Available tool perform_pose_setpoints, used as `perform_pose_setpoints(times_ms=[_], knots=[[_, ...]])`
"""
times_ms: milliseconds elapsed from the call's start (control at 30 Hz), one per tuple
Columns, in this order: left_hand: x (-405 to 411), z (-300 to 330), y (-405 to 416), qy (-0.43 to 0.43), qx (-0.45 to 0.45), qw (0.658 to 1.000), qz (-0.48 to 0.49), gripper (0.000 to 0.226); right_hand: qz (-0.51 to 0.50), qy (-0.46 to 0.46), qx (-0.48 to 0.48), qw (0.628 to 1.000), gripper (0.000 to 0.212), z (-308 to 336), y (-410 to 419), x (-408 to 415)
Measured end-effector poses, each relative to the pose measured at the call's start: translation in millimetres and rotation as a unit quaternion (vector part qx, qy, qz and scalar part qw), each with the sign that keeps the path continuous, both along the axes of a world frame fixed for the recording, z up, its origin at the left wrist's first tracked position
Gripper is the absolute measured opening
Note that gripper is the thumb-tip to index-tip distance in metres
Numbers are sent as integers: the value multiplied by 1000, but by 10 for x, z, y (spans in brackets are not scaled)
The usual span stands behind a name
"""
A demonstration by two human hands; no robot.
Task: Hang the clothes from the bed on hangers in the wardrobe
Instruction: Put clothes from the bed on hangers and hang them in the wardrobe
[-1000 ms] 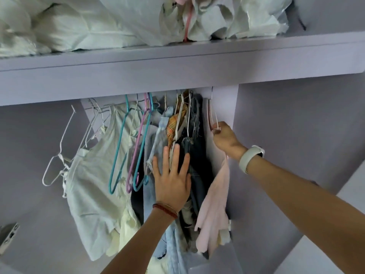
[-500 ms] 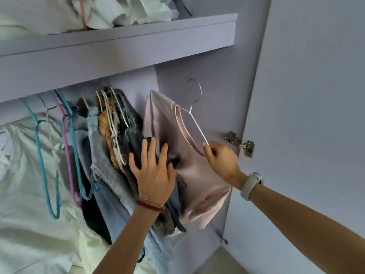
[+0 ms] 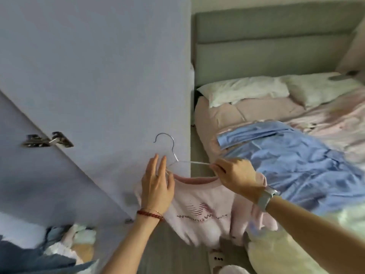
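Bed (image 3: 246, 113) upper right, blue garment (image 3: 296, 155) on it; wardrobe door (image 3: 94, 76) left. Right hand (image 3: 237, 175) pinches hanger (image 3: 173, 153) carrying pink shirt (image 3: 201, 212); left hand (image 3: 158, 186) fingers straight, beside it.

Shirt print (image 3: 203, 211): blurred, you can't read it.
Hanger (image 3: 173, 155): your left hand (image 3: 158, 186) hides its left shoulder.
Wardrobe clothes (image 3: 39, 252): cut off, smeared.

Bed (image 3: 215, 115) bears pillows (image 3: 245, 91) and blue shirt (image 3: 292, 155)
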State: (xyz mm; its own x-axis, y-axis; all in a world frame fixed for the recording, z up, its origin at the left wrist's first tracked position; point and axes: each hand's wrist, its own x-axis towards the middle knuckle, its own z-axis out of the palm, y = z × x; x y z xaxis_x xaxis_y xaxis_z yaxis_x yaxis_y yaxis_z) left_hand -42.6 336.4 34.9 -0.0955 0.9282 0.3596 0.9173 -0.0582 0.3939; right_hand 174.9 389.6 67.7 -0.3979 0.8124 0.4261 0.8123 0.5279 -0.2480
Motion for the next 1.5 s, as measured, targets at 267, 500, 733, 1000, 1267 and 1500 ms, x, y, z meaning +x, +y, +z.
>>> perform_pose_setpoints(times_ms=[267, 500, 733, 1000, 1267, 1500], knots=[[1596, 68, 819, -64, 34, 980, -187, 43, -167, 75, 60, 981, 27, 28, 114, 1570], [2776, 292, 1831, 15, 48, 982, -181, 59, -350, 287, -29, 891, 20, 245, 920, 2566], [4204, 172, 2743, 55, -46, 969, -236, 61, -394, 472, -35, 788, 18, 144, 1800, 4063], [5552, -928, 3197, 114, -236, 918, -297, 57, -528, 380, -106, 752, 22, -1052, 2340, 5646], [6047, -2204, 3200, 201, -433, 826, -299, 57, -555, 212, -261, 760, 22, -2421, 2527, 6364], [5936, -2388, 3318, 226, -466, 810, -274, 56, -466, 135, -370, 792, 45, -2756, 2433, 6284]])
